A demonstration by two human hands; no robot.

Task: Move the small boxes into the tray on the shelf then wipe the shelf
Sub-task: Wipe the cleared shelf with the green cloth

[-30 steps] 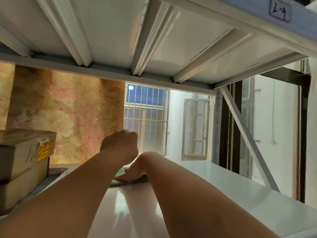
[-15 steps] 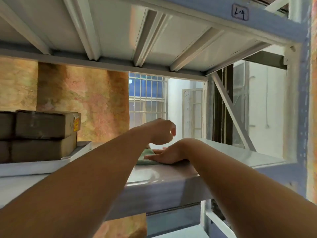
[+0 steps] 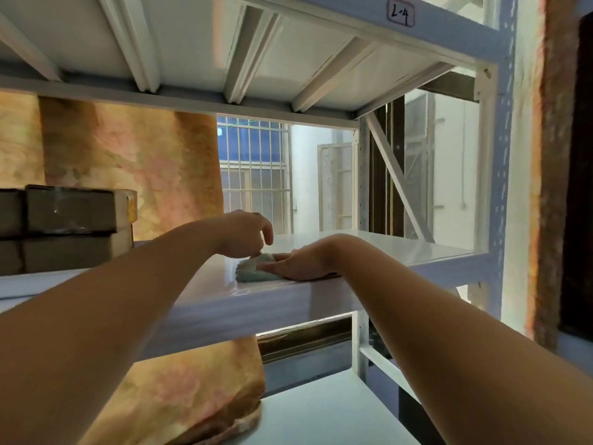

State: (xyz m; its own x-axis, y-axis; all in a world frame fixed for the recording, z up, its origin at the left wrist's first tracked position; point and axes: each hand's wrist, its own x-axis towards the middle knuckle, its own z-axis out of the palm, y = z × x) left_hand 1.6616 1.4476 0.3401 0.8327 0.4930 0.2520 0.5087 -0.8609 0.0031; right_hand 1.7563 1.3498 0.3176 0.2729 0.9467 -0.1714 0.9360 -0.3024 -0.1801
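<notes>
A crumpled green-blue cloth (image 3: 253, 272) lies near the front edge of the white shelf (image 3: 369, 248). My right hand (image 3: 300, 264) lies flat on it, palm down, pressing it onto the shelf. My left hand (image 3: 247, 234) hangs just above the cloth. Its curled fingertips pinch the cloth's raised left edge. At the far left, brown cardboard boxes (image 3: 67, 226) are stacked two high in a white tray (image 3: 38, 282) on the same shelf.
The shelf above (image 3: 256, 49) hangs low over the work area, and a blue-white upright post (image 3: 500, 187) with a diagonal brace (image 3: 398, 184) stands at the right. A lower shelf (image 3: 321, 412) carries a folded orange patterned fabric (image 3: 179, 399). A barred window is behind.
The view has pulled back out of the shelf bay and dropped. The cloth and my right hand have slid toward the front edge. My left hand has come down from a raised fist onto the cloth.
</notes>
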